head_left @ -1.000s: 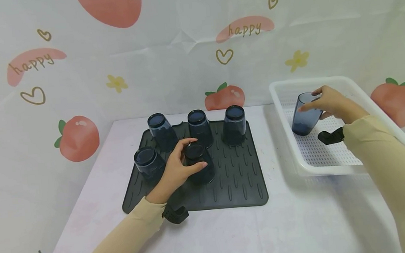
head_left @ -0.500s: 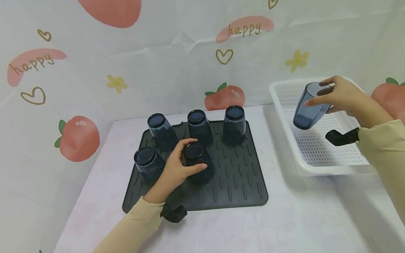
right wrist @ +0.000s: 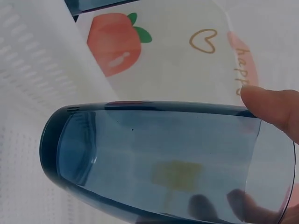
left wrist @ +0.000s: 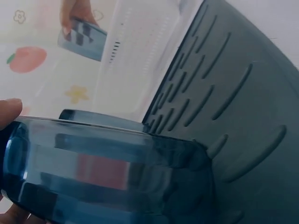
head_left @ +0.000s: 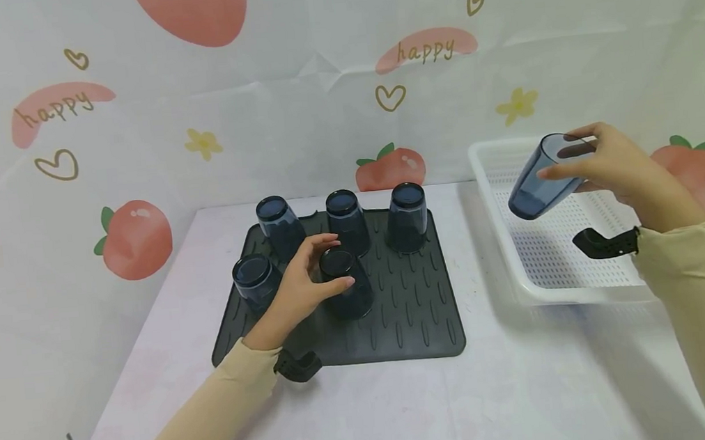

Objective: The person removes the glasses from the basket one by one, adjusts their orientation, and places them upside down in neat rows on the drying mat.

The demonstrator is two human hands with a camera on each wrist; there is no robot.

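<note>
In the head view, my left hand (head_left: 300, 284) curves its thumb and fingers round an upside-down dark blue glass (head_left: 349, 293) standing on a black ridged drying mat (head_left: 409, 327). The left wrist view shows this glass (left wrist: 107, 172) close up, with fingertips around its base end. My right hand (head_left: 619, 169) grips another blue glass (head_left: 541, 186) near its open rim. That glass is tilted, its mouth up towards the right, above a white perforated basket (head_left: 542, 296). From the right wrist, the glass (right wrist: 159, 154) is see-through, with the thumb on one side and fingers behind it.
Several more upside-down glasses stand on the mat: one at the left (head_left: 256, 281) and a back row of three, including a left glass (head_left: 280, 226), a middle glass (head_left: 348, 224) and a right glass (head_left: 408, 218). A printed white cloth (head_left: 294, 127) hangs behind.
My right hand has lifted its glass up and to the right from the basket floor, tipping it further over. My left hand has shifted slightly left; its glass stands in the same place.
</note>
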